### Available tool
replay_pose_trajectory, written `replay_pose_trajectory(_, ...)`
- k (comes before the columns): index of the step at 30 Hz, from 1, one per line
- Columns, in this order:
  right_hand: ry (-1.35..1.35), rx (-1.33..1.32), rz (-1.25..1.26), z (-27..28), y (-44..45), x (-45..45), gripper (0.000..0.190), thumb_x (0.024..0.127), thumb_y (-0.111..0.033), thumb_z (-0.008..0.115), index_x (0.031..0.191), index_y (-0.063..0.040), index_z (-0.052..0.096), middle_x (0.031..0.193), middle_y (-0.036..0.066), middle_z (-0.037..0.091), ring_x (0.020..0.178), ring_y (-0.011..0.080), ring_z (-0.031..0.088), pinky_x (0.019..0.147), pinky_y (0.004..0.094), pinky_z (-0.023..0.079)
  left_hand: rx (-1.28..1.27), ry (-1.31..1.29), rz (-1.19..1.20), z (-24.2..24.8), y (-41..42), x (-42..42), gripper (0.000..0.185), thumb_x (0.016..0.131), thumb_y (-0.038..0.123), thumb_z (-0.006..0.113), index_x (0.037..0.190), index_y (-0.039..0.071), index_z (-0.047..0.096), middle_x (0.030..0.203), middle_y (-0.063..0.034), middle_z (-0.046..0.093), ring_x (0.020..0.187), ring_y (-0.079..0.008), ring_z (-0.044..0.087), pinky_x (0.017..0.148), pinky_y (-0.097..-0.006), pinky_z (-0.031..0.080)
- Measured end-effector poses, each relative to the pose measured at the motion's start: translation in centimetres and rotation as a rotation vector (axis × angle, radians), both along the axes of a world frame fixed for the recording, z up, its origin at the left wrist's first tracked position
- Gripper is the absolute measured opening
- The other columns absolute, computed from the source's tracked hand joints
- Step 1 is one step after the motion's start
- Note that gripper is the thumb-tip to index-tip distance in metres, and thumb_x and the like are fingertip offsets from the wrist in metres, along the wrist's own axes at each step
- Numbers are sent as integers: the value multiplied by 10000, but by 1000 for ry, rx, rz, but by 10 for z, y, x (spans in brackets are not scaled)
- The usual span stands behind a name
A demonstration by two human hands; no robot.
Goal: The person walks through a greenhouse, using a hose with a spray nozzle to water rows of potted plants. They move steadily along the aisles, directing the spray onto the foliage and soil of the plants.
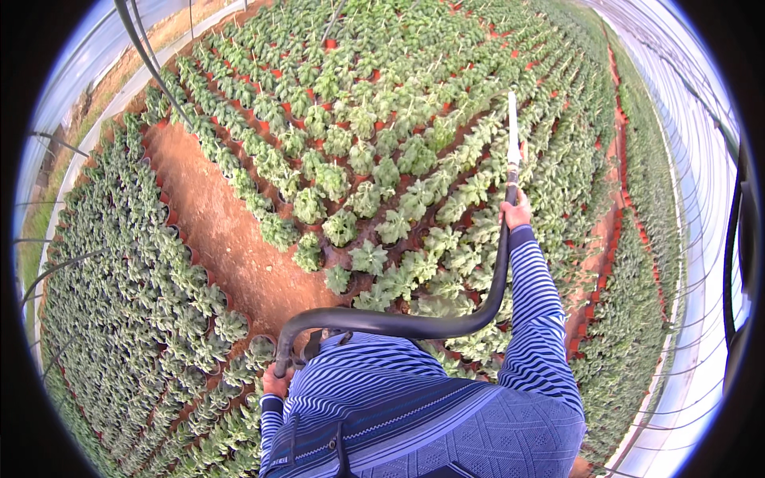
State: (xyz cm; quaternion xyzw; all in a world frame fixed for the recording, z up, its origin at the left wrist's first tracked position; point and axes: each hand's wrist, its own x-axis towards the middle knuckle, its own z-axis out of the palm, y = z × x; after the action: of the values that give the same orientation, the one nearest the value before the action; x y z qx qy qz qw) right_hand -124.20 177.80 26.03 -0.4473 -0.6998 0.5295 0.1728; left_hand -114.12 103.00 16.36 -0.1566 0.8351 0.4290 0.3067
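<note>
A thick black hose (pixel 394 322) runs in a bend across the front of my body. My right hand (pixel 516 212) is closed around its upper part, just below a white pipe (pixel 513 128) joined to the hose end. The white pipe points away from me over rows of leafy potted plants (pixel 358 203). At my left side, low in view, my left hand (pixel 277 381) grips the other part of the hose. What flows from the pipe's tip, if anything, is hard to make out.
A bare reddish soil path (pixel 221 221) runs ahead and to the left between plant blocks. Dense potted plants (pixel 137 287) line its left side. Greenhouse plastic sheeting (pixel 705 299) curves along the right. Thin metal poles (pixel 143 51) slant down at the upper left.
</note>
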Motion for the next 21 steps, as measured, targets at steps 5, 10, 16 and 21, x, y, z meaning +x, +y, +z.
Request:
replay_pose_trajectory(5,-9,34,36,4,1,-17,690,718,30,556,1345,-38,278,614,80,532,394,157,498,346,290,429,-54,41,-40,25,20,-12,314,664,223,754,895,47,634,738,-72,638,666,-154,567,664,-330,469)
replay_pose_trajectory(10,-29,46,75,12,-11,-36,684,724,22,564,1340,-31,273,617,80,524,399,156,494,342,289,423,-27,-6,14,36,27,-14,280,670,217,752,849,40,629,722,-58,631,647,-119,534,646,-313,464)
replay_pose_trajectory(16,-58,-27,96,-5,-10,-39,674,721,15,564,1335,-57,295,600,72,525,397,150,487,339,290,420,-13,32,18,12,10,-3,275,665,204,750,839,32,625,709,-49,624,648,-111,528,634,-310,463)
replay_pose_trajectory(21,-119,-38,130,-18,-21,-36,676,710,7,554,1338,-82,319,593,71,528,399,153,490,354,292,428,20,-8,9,30,18,-11,255,694,150,705,895,17,622,770,-51,640,687,-120,545,664,-306,465)
